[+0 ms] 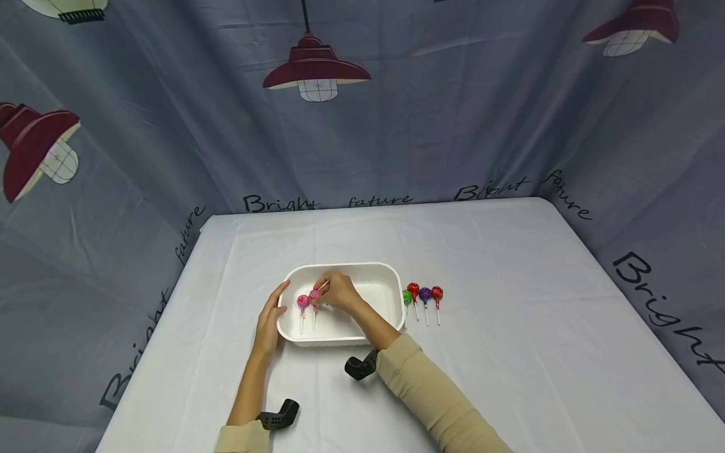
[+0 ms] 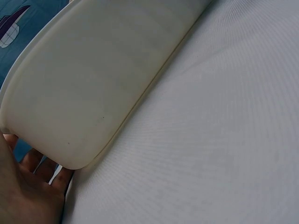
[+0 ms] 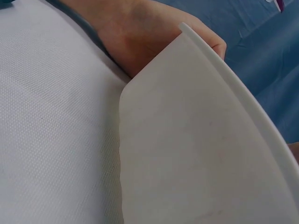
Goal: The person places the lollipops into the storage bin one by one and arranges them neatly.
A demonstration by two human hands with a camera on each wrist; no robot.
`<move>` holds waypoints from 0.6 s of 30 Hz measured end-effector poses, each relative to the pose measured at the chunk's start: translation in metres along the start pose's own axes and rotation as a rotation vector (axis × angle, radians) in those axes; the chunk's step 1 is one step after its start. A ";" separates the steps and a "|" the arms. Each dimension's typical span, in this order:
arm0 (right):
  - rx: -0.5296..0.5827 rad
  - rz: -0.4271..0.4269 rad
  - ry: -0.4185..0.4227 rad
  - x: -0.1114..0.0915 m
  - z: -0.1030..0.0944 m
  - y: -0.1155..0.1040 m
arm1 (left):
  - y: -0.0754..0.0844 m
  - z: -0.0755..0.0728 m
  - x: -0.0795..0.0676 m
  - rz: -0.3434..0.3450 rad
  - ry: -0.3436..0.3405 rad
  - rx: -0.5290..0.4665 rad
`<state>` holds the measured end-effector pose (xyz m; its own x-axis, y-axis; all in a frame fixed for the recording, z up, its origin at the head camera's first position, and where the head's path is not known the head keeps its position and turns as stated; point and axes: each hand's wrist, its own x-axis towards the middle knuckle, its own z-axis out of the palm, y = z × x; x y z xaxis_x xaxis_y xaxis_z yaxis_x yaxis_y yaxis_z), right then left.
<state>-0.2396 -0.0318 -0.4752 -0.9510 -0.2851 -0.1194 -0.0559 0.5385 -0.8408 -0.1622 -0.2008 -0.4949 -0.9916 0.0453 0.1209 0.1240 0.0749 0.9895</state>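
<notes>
A white tray (image 1: 381, 284) stands on the table. My left hand (image 1: 268, 324) holds its left end, the thumb over the rim and the fingers along the outer wall. In the left wrist view this hand (image 2: 35, 191) lies against the tray's rounded corner. Inside the tray, my right hand (image 1: 342, 293) pinches a pink-purple lollipop (image 1: 314, 294) near its head. Beside that one, on its left, a pink lollipop (image 1: 303, 302) lies with its stick towards me. The right wrist view shows mostly the tray's outer wall (image 3: 187, 130), which hides the lollipops.
Just right of the tray, a row of lollipops lies on the white-covered table (image 1: 510, 283): a green one (image 1: 406, 297), a red one (image 1: 413, 288), a purple one (image 1: 425, 294) and another red one (image 1: 437, 293). A grey-blue printed curtain (image 1: 425, 126) surrounds the table.
</notes>
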 end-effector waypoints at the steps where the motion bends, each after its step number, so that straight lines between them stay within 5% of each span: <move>1: -0.006 -0.001 -0.001 0.000 0.000 0.000 | 0.000 0.000 0.000 0.000 -0.002 0.000; 18: -0.029 -0.010 -0.015 0.000 0.001 0.001 | 0.000 0.000 0.000 -0.003 -0.002 -0.010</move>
<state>-0.2397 -0.0320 -0.4761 -0.9457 -0.3023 -0.1196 -0.0740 0.5585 -0.8262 -0.1623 -0.2012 -0.4951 -0.9919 0.0472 0.1177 0.1206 0.0647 0.9906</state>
